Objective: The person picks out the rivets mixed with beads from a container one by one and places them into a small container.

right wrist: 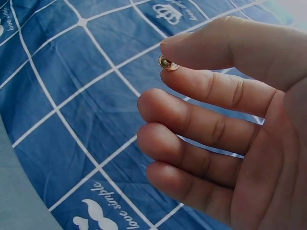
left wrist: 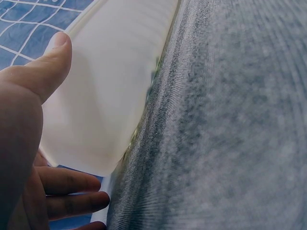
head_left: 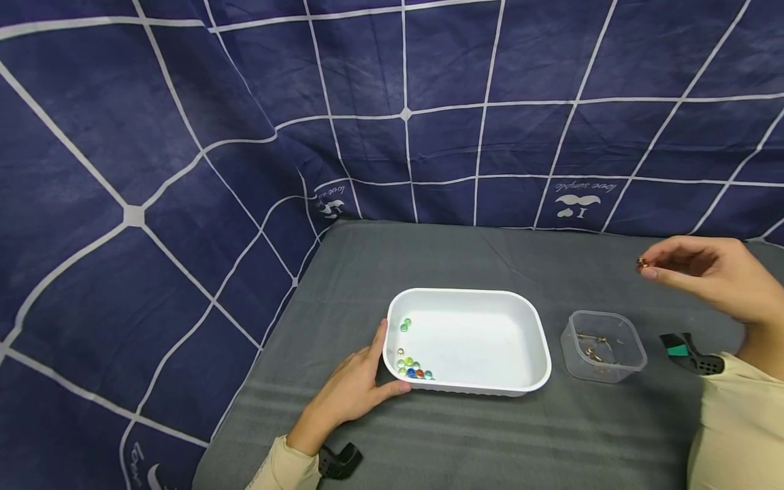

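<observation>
My left hand (head_left: 350,386) rests against the near left corner of a white plastic tray (head_left: 474,333). Its fingers lie straight along the left wall, the thumb at the front rim; the left wrist view shows the thumb (left wrist: 57,60) against the tray's outer wall (left wrist: 96,96). Several glass marbles (head_left: 411,372) lie in the tray, mostly in that corner. Off to the right, my right hand (head_left: 713,275) is raised above the cloth. Thumb and forefinger pinch a small, round gold-coloured metal piece (right wrist: 167,63); its exact kind is unclear.
A clear plastic box (head_left: 603,347) stands right of the tray, below the right hand, with several small gold-coloured metal pieces (head_left: 593,354) inside. Grey cloth (head_left: 465,435) covers the table. A blue gridded curtain (head_left: 441,150) borders the back and left.
</observation>
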Motion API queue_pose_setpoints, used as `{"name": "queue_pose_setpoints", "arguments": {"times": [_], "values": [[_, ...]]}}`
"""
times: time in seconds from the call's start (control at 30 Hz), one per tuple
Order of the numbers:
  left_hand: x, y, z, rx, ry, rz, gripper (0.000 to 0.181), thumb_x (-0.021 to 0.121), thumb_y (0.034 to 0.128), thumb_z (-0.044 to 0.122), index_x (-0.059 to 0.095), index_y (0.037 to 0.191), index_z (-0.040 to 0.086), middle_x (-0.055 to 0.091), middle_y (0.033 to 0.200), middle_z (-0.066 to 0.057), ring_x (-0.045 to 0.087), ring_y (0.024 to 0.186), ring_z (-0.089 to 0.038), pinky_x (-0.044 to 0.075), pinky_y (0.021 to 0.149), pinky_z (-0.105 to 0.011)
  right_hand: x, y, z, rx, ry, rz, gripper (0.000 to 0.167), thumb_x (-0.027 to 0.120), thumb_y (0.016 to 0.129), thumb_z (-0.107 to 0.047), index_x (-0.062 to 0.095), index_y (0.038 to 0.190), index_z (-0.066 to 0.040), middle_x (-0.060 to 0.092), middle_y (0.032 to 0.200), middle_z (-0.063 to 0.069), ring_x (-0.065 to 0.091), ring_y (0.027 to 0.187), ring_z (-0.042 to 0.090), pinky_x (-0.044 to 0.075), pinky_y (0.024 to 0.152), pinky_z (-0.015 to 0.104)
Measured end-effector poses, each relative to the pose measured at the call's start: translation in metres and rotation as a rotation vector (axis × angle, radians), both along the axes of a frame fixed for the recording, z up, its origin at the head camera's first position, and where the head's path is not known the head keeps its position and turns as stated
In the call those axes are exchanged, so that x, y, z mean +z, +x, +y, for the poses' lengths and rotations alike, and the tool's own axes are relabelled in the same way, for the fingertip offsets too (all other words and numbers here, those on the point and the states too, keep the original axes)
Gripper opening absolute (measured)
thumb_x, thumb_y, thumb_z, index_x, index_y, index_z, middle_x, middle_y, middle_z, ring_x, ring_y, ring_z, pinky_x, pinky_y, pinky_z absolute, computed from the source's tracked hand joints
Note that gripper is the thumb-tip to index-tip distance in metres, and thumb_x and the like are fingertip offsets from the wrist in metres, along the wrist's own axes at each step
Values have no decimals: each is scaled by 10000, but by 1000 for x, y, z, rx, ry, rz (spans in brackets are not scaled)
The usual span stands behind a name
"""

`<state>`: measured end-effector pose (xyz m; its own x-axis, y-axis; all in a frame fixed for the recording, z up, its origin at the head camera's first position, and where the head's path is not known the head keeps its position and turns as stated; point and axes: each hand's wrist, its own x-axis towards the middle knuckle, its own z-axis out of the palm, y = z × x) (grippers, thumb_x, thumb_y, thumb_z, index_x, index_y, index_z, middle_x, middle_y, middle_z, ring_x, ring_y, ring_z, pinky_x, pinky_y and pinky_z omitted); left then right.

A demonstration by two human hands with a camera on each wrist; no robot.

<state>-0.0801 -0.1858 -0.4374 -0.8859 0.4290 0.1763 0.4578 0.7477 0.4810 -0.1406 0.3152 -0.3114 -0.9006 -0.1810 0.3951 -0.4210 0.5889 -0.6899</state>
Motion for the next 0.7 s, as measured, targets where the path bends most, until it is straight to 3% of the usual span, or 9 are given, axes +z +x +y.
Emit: {"name": "queue_pose_setpoints", "arguments": {"times": [0.23,0.7], "values": [[-1,0,0,5,-4,3,1106,700,841,588,134,1564,-29,565,1333,-262,605,1143,-355,485,913,-500,1,3,3,50,-49,28,249,685,781,222,697,950,40,722,831,-46,659,694,44,484,632,110],[-1,-1,0,12,-9,1,1107,711,836,579,134,1566,-21,565,1330,-263,605,1138,-355,484,915,-497,1,2,2,48,-35,18,256,684,800,202,708,961,4,727,849,-57,659,710,39,479,634,110]]}}
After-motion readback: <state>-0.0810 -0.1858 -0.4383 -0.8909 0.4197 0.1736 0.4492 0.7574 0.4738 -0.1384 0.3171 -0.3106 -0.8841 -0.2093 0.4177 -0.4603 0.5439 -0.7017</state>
